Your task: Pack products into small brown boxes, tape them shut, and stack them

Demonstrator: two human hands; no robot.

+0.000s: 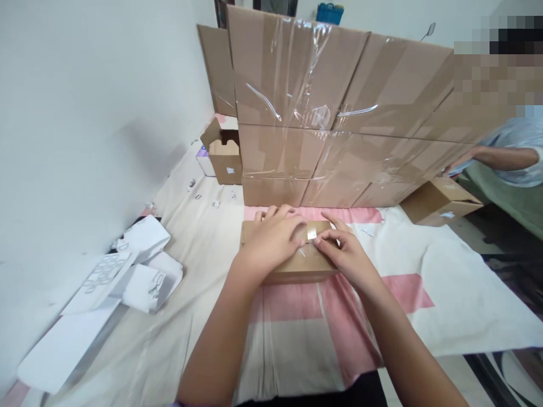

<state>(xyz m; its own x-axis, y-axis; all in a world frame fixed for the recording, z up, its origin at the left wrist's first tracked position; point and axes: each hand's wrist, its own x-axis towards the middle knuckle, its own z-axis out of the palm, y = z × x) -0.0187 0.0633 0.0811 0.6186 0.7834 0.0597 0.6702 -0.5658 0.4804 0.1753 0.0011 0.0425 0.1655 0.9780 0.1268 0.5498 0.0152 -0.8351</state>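
A small closed cardboard box lies on the cloth in front of me. My left hand rests on its top left side, fingers curved toward the far edge and thumb near the middle. A small shiny piece of tape sits across the lid seam. With thumb and index finger pinched, my right hand touches the tape's near edge, while its other fingers extend over the box's right side.
Stacked large cardboard cartons wrapped in clear film form a wall behind. An open small box stands left of them, another box at right beside a co-worker's hand. Torn white cartons lie left on the bedsheet.
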